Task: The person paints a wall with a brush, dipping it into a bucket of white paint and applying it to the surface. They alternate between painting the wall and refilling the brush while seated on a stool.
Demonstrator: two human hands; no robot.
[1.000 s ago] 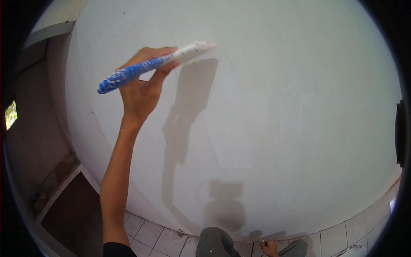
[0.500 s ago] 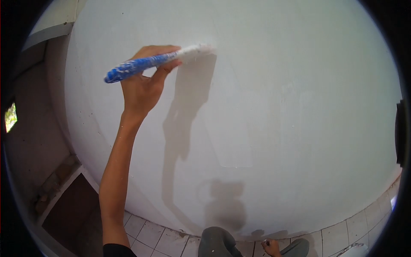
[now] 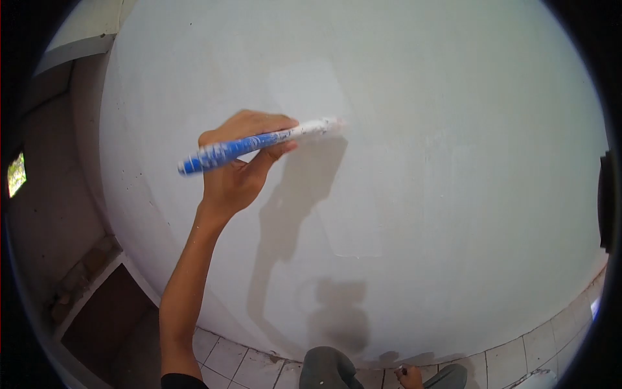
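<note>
My left hand (image 3: 236,165) is closed around a paintbrush (image 3: 214,155) with a blue handle smeared with white paint. The brush's white-coated head touches the pale wall (image 3: 479,162), or is very close to it, and points right. A lighter, wet-looking patch of paint (image 3: 314,84) lies on the wall just above the brush head. Low in the view, my right hand (image 3: 411,377) is curled by my knee. Something small and dark shows at its fingers, too small to name.
My knees (image 3: 327,368) are near the wall's foot, above a tiled floor (image 3: 259,369). A white object with a speckled rim (image 3: 538,381) is partly cut off at lower right. On the left are a darker recess (image 3: 48,149) and a brown panel (image 3: 100,311).
My left hand and the paintbrush have moved down and slightly right along the wall, uncovering a fresh lighter patch above. My right hand has stayed put.
</note>
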